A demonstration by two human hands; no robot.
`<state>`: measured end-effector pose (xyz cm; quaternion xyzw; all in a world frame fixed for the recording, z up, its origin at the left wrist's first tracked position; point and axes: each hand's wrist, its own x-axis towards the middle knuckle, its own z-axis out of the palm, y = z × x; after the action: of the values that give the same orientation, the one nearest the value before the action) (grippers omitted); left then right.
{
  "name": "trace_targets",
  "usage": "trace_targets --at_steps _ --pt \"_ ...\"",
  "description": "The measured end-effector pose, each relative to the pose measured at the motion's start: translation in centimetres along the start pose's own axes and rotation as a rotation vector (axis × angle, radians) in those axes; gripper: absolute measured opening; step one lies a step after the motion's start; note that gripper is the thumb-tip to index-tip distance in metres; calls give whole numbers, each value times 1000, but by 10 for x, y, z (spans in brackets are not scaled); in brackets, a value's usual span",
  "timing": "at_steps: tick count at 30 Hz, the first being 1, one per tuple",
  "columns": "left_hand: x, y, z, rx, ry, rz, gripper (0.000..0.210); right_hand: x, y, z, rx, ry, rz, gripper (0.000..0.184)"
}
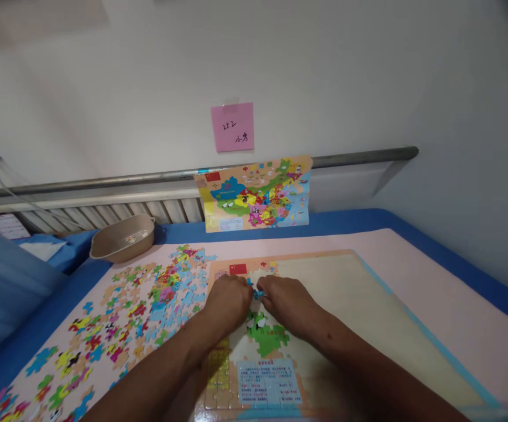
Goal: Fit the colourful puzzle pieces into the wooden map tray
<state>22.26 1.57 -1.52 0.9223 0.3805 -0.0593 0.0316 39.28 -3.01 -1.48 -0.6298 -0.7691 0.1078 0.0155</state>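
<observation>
My left hand [229, 300] and my right hand [287, 300] meet over the upper left of a puzzle board [337, 316]. Their fingertips are pinched on small blue puzzle pieces [258, 294], partly covered by the fingers; whether the pieces are joined I cannot tell. Just below the hands lies a joined green section [268, 340] with white animals printed on it. Nearer to me a light-blue text panel [268, 381] is assembled beside yellow pieces [218, 369]. A red flag section [238, 269] shows at the board's top left.
Loose colored puzzle pieces [143, 310] spread over the pink sheet [416, 275] on the left. A beige basin [124, 239] stands behind them. A printed map picture [254, 196] hangs from the metal rail [363, 157]. A pink note [233, 128] is taped to the wall.
</observation>
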Motion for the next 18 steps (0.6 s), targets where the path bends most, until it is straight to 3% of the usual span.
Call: trace_targets --at_steps 6,18 --pt "-3 -9 -4 -12 20 -82 23 0 0 0 -6 21 18 8" --pt "0 -2 -1 -81 44 -128 27 1 1 2 -2 -1 20 9"
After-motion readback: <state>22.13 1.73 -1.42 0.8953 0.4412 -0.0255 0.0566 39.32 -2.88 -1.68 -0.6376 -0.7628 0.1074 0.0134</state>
